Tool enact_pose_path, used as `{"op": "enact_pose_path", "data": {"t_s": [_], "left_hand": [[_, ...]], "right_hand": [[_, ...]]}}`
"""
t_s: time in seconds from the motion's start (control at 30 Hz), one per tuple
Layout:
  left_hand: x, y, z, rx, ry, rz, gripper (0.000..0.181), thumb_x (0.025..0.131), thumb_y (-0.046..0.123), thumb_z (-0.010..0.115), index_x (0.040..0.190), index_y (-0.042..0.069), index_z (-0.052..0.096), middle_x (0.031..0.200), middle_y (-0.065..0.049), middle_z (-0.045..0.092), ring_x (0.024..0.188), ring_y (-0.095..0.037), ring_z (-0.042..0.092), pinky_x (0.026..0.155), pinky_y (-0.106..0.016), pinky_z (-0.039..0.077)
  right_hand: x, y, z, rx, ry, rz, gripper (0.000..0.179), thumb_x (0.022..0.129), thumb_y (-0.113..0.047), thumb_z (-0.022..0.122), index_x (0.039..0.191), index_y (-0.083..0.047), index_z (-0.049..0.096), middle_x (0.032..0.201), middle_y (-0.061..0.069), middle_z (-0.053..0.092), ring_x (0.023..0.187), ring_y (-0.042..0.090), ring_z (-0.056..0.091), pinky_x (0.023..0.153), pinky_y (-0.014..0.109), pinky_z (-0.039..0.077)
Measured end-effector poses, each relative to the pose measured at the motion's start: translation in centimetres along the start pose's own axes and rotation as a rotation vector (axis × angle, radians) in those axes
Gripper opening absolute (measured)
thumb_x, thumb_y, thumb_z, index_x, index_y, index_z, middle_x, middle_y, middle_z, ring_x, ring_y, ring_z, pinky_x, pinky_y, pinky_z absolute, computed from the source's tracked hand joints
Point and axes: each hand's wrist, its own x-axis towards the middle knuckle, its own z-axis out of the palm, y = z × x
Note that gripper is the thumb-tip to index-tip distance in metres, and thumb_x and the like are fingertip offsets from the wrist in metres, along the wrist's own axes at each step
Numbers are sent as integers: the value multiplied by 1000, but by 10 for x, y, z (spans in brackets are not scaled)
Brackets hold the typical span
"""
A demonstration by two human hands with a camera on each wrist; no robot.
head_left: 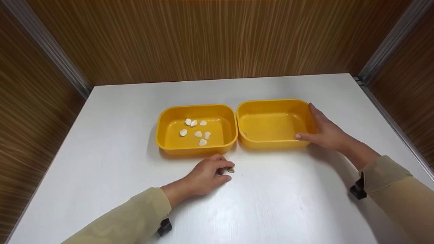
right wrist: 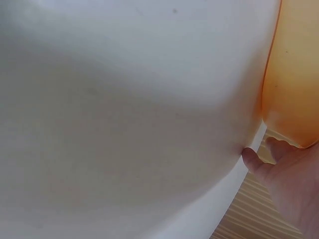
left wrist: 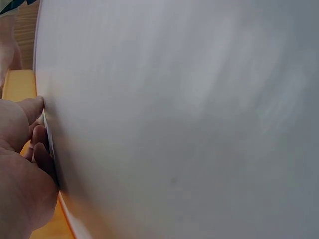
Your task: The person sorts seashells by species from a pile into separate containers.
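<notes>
In the head view my left hand (head_left: pixel 206 175) rests low over the white table in front of the left yellow bin. A small brown-and-white shell (head_left: pixel 231 170) lies under its index fingertip, with the thumb tip a little apart on the near side. My right hand (head_left: pixel 327 133) holds the right yellow bin (head_left: pixel 276 143) at its right end, thumb over the front rim and fingers along the outer side wall. Several white shells (head_left: pixel 198 134) are spread over the floor of the left yellow bin (head_left: pixel 193 151). A small shell (head_left: pixel 244 134) sits in the right bin's front left corner.
The two bins stand side by side, nearly touching, on the white table (head_left: pixel 271 203). Wood-patterned panels (head_left: pixel 217 40) rise at the back and both sides. Both sleeves carry a black wrist device (head_left: pixel 164 227).
</notes>
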Motion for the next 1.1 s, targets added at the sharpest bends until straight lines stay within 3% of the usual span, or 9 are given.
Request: {"op": "enact_pose_path", "data": {"t_s": [1.1], "left_hand": [[1, -1, 1, -37, 26, 24, 16, 98, 5, 74, 113, 5, 77, 103, -2, 65, 92, -15, 61, 85, -28, 53]], "right_hand": [[-2, 0, -1, 4, 10, -34, 128, 92, -52, 79, 169, -11, -15, 175, 26, -4, 158, 54, 8, 123, 73, 10]]}}
